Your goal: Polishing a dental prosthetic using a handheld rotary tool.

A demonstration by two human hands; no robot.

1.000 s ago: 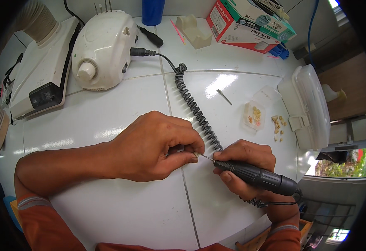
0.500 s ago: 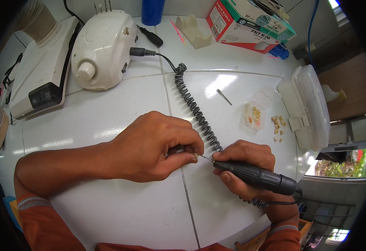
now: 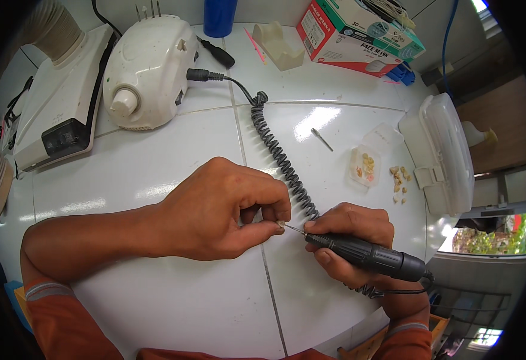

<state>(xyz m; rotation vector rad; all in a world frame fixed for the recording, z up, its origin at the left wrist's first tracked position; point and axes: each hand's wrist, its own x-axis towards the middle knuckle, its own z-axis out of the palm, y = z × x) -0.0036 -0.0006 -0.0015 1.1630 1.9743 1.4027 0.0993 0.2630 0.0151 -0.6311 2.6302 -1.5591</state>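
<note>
Between the thumb and fingertips of my left hand (image 3: 215,210) is a small pale tooth-like piece (image 3: 281,224), mostly covered by the fingers. My right hand (image 3: 356,225) is wrapped round a black rotary handpiece (image 3: 368,257), with its thumb and forefinger near the nose. The thin metal bit (image 3: 294,229) points left and its tip meets the pale piece, or comes very close to it. From the handpiece's rear a cable loops back under the right wrist. A coiled black cord (image 3: 280,155) runs behind both hands to a white control unit (image 3: 146,75).
Right of centre, a small clear box (image 3: 357,177) holds yellowish and pink pieces, with several loose ones (image 3: 397,179) beside it. A spare bit (image 3: 322,139) lies on the white tiled table. A lidded container (image 3: 434,153) stands far right, cardboard boxes (image 3: 335,36) behind, a white machine (image 3: 65,126) at left.
My left fingertips have shifted slightly, and a little more of the pale piece shows. The handpiece has moved a touch to the left.
</note>
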